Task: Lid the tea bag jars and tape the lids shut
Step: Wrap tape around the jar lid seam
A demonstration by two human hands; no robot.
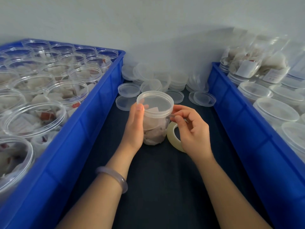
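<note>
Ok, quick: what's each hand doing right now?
Left hand: grips the lidded jar by its side.
Right hand: pinches the tape strip at the jar's rim.

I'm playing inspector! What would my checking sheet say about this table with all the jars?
Surface: dark cloth between two crates.
Job's things: jar of tea bags, upright in the middle, with its lid on; tape roll beside it; loose lids piled behind.
Clutter: left blue crate of open jars; right blue crate of lidded jars.
Hands: left hand grips the jar; right hand seems to pinch a tape strip at the lid's rim.
Cables: nothing seen.
Surroundings: pale wall; bracelet on the left wrist.
</note>
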